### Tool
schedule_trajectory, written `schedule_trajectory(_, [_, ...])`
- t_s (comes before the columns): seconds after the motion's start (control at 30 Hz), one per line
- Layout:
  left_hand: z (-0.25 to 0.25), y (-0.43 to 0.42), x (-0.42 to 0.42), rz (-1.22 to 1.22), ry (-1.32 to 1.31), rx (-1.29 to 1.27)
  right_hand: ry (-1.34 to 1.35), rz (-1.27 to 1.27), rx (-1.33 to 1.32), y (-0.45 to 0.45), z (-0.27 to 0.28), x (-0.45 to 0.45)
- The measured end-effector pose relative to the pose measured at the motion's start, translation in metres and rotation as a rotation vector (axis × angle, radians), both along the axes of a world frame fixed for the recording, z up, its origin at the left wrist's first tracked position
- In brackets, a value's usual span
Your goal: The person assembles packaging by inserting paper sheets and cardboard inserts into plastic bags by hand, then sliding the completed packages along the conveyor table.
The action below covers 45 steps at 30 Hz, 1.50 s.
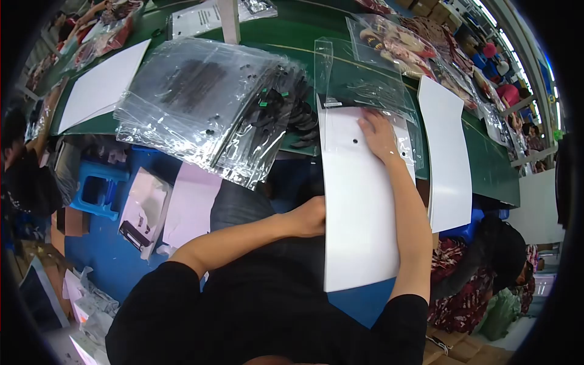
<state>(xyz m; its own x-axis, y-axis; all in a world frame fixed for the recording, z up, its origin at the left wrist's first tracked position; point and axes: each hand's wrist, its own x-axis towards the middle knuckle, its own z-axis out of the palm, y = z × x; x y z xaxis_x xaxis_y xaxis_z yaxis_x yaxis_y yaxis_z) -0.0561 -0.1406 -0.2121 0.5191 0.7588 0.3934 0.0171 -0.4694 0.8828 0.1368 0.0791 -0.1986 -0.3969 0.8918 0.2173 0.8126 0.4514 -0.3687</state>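
A long white cardboard sheet (362, 207) lies lengthwise before me, its near end overhanging the table edge. Its far end is inside a clear plastic bag (365, 76) with a black strip. My right hand (378, 135) lies on top of the sheet near the bag's mouth, fingers stretched forward. At the sheet's left edge is my left hand (311, 218), closed at the edge with its fingertips hidden behind the sheet. Left of the sheet is a big pile of clear bags (201, 97) with black hook-shaped parts (295, 112).
More white sheets (447, 146) lie to the right, and others (103, 88) at the far left of the green table (493, 164). Packed patterned goods (395, 42) sit at the back. A blue stool (100, 188) stands below left; a co-worker (505, 249) is at the right.
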Motion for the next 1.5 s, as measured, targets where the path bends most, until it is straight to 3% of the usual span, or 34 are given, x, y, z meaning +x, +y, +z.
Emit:
schedule_trajectory(0.03, [-0.006, 0.012, 0.008, 0.044, 0.047, 0.312, -0.004, 0.009, 0.006, 0.005, -0.007, 0.003])
schedule_trajectory(0.1, [-0.018, 0.038, 0.022, 0.073, 0.040, 0.477, 0.001, 0.021, 0.025, 0.010, -0.015, 0.005])
schedule_trajectory(0.27, [-0.061, 0.084, 0.033, -0.102, -0.378, -0.272, 0.072, -0.032, -0.029, 0.004, -0.006, -0.004])
schedule_trajectory(0.37, [-0.084, 0.097, 0.033, -0.219, -0.526, -0.424, 0.063, -0.140, -0.106, -0.013, 0.000, -0.026])
schedule_trajectory(0.43, [-0.101, 0.102, 0.033, -0.348, -0.648, -0.506, -0.094, -0.183, 0.134, -0.008, -0.020, -0.032])
schedule_trajectory(0.47, [-0.109, 0.106, 0.032, -0.520, -0.840, -0.655, -0.097, -0.201, 0.135, -0.002, -0.026, -0.033])
schedule_trajectory(0.53, [-0.092, 0.103, 0.021, -1.053, -1.477, -1.334, -0.195, -0.222, 0.205, 0.015, -0.038, -0.034])
schedule_trajectory(0.63, [-0.129, 0.110, 0.022, -0.928, -1.345, -1.246, -0.157, -0.230, 0.443, 0.048, -0.059, -0.044])
schedule_trajectory(0.7, [-0.126, 0.112, 0.024, -0.875, -1.269, -1.177, -0.135, -0.229, 0.584, 0.070, -0.055, -0.048])
schedule_trajectory(0.77, [-0.092, 0.090, 0.025, -0.324, -0.481, -0.671, -0.208, -0.202, 0.425, 0.086, -0.047, -0.051])
schedule_trajectory(0.83, [-0.094, 0.074, 0.028, -0.045, -0.103, -0.383, -0.240, -0.181, 0.355, 0.104, -0.043, -0.054])
schedule_trajectory(0.97, [-0.105, 0.059, 0.027, -0.163, -0.402, -0.354, -0.099, -0.239, 0.217, 0.145, -0.053, -0.056])
schedule_trajectory(1.07, [-0.066, 0.048, 0.022, -0.364, -0.939, -1.016, 0.003, -0.314, 0.133, 0.169, -0.052, -0.056])
schedule_trajectory(1.2, [-0.073, 0.053, 0.022, -0.579, -1.141, -1.003, 0.073, -0.556, 0.027, 0.162, -0.025, -0.072])
schedule_trajectory(1.23, [-0.073, 0.053, 0.020, -0.580, -1.133, -1.004, 0.094, -0.607, 0.007, 0.163, -0.020, -0.075])
schedule_trajectory(1.33, [-0.072, 0.051, 0.019, -0.368, -0.780, -0.832, 0.406, -0.803, -0.448, 0.162, -0.004, -0.076])
schedule_trajectory(1.43, [-0.054, 0.053, 0.020, -0.271, -0.656, -0.650, 0.687, -0.931, -0.442, 0.180, -0.045, -0.064])
schedule_trajectory(1.5, [-0.055, 0.051, 0.024, -0.231, -0.603, -0.565, 1.049, -0.812, -0.271, 0.209, -0.100, -0.050])
